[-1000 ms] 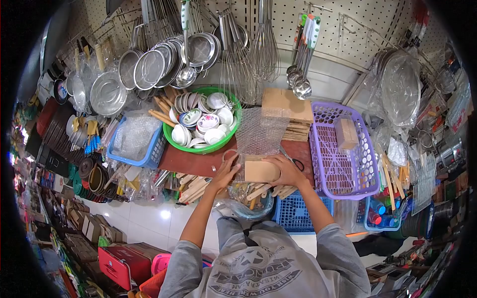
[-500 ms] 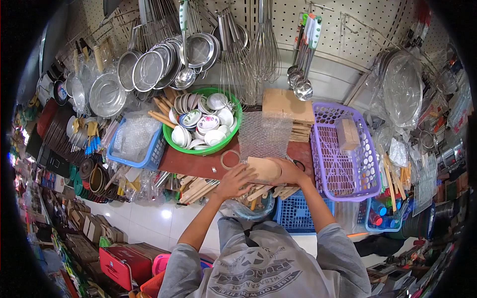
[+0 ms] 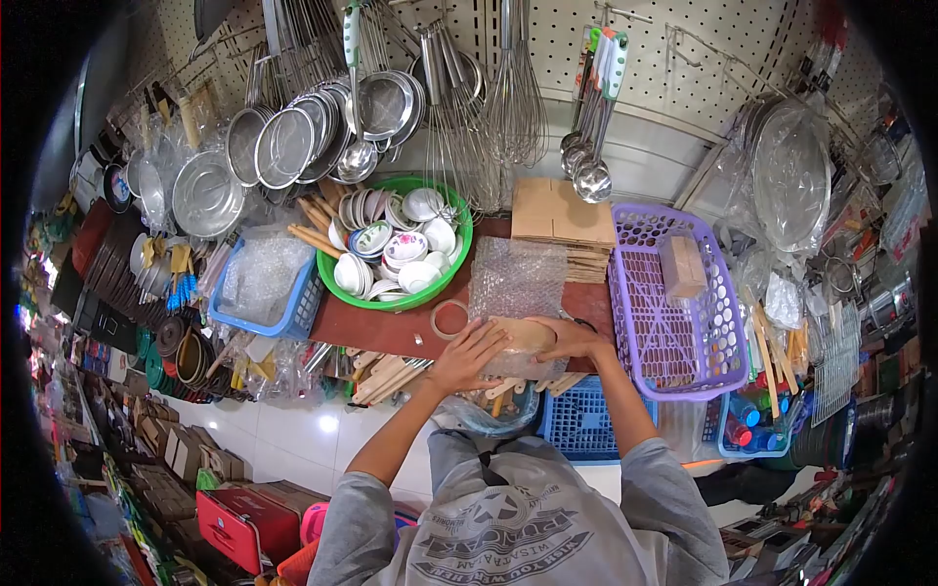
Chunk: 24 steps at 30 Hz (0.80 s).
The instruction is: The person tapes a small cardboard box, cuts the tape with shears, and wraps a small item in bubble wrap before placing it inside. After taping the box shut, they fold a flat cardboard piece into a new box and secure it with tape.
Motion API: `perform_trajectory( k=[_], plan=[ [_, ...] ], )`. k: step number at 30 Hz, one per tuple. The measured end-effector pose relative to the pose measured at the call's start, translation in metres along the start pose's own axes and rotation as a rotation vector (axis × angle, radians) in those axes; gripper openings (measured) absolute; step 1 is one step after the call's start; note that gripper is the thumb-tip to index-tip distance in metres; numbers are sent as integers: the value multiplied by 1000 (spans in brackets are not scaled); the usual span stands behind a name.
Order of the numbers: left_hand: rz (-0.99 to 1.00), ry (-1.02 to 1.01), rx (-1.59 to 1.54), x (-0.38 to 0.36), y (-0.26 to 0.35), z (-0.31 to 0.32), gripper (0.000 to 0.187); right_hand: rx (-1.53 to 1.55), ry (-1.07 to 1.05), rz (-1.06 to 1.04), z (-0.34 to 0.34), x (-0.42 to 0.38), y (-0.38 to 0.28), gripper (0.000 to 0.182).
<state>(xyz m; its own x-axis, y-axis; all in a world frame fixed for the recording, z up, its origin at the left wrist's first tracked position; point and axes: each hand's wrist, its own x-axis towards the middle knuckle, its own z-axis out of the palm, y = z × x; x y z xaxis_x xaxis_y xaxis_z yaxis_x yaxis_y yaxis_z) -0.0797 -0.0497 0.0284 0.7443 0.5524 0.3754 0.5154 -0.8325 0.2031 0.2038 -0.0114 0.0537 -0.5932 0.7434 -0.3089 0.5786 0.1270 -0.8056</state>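
A curved brown cardboard piece [image 3: 524,334] lies at the near edge of the red table, on a sheet of bubble wrap [image 3: 513,278]. My left hand [image 3: 469,357] presses on its left side, fingers laid over the cardboard. On the opposite side my right hand [image 3: 576,342] grips its edge, thumb on top. Whatever is inside the cardboard, if anything, is hidden. A ring-shaped roll of tape [image 3: 434,318] lies just beyond my left hand. Dark handles, apparently scissors [image 3: 587,323], show partly behind my right hand.
A green basin [image 3: 342,296] holding small bowls stands left, beside a blue basket [image 3: 311,303]. Stacked cardboard [image 3: 557,212] and a purple basket [image 3: 640,366] with a small box are right. Whisks [image 3: 516,112], strainers [image 3: 285,146] and ladles [image 3: 592,180] hang ahead. Wooden-handled utensils [image 3: 386,379] lie below the table edge.
The cardboard now tilts differently and bubble wrap shows along its near side. Both hands have shifted slightly around it. A small shiny scrap has come into sight left of the tape.
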Motion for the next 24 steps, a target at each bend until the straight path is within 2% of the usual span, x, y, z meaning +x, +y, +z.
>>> perform_trajectory(
  k=[5,8,17,20,24],
  plan=[
    [-29,-52,19,5,-5,9,91,21,-25,23,-4,8,11,87],
    [-67,-26,-156,12,-6,4,93,192,-90,-30,-3,22,33,88],
    [-83,44,-271,24,-10,4,87,271,-180,108,-22,19,7,84],
    [-95,44,-284,26,-10,3,89,261,-165,81,-21,24,19,83],
    [-140,37,-307,28,-10,5,89,292,-34,10,-19,32,38,71]
  ],
)
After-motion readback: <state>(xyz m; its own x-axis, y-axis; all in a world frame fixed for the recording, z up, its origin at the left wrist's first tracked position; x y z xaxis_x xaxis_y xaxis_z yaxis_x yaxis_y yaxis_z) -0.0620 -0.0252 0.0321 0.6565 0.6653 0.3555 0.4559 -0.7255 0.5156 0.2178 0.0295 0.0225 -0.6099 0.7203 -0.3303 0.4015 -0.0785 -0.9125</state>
